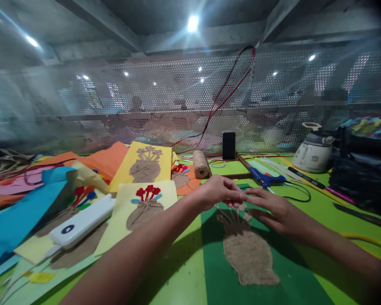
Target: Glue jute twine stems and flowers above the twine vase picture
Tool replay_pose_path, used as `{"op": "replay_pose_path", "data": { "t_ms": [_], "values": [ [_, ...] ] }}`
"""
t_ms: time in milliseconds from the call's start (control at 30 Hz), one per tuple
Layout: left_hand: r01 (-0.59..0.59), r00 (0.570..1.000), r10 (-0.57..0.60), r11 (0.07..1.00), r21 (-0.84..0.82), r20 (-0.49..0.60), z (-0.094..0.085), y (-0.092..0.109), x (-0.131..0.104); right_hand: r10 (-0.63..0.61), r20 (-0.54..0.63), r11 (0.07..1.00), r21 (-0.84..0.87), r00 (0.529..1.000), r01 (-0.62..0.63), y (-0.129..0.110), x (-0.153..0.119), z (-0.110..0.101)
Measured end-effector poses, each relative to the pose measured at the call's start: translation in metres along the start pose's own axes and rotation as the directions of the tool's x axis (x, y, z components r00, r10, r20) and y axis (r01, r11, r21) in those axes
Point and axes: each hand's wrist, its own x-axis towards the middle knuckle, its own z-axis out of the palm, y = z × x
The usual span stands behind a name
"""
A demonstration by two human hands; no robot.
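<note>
Over the top of a dark green card [214, 262], my two hands meet at the fingertips. My left hand [218, 192] is closed, fingers and thumb drawn together; anything between them is too small or hidden to make out. My right hand [273, 207] has its fingers stretched and slightly apart, their tips touching or almost touching the left fingertips. Below them on the card lies a brown jute vase [249, 256] with a tilted lower edge. Thin stems with pale flower shapes [231, 217] rise from its neck, partly covered by my hands.
A blue glue gun [265, 177] lies behind my right hand, beside a twine spool [201, 164]. Finished vase cards, one yellow [122, 176], and a white power bank [82, 221] are at left. Scissors [362, 215], a black marker [306, 177] and a grey-white container [313, 152] stand right.
</note>
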Motion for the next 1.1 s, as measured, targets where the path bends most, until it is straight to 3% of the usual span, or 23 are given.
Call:
{"op": "replay_pose_path", "data": {
  "t_ms": [100, 267, 567, 667, 900, 1100],
  "values": [
    [-0.007, 0.999, 0.008, 1.0, -0.021, 0.052, -0.001, 0.0, 0.0, -0.003, -0.04, 1.0, -0.03, 0.999, 0.002, -0.004, -0.001, 0.003],
    [-0.039, 0.999, 0.04, 0.998, -0.053, 0.033, 0.001, 0.005, -0.001, -0.033, -0.038, 0.996, -0.084, 0.999, 0.029, -0.004, -0.001, 0.005],
    [0.06, 0.996, -0.053, 0.994, -0.087, 0.078, -0.005, 0.012, -0.003, -0.072, -0.052, 0.958, -0.283, 0.996, 0.055, 0.0, 0.001, -0.001],
    [0.045, 0.995, -0.033, 0.991, -0.126, 0.099, -0.005, 0.011, -0.002, -0.06, -0.029, 0.963, -0.265, 0.998, 0.05, 0.0, 0.0, -0.003],
    [-0.046, 0.994, 0.069, 0.967, -0.249, 0.086, -0.002, 0.02, -0.009, -0.024, -0.096, 0.983, -0.185, 0.995, 0.006, -0.001, -0.002, -0.012],
    [-0.149, 0.979, 0.157, 0.987, -0.067, 0.131, -0.006, 0.026, -0.014, 0.022, -0.023, 1.0, -0.012, 1.0, -0.022, -0.003, -0.005, -0.011]
  ]
}}
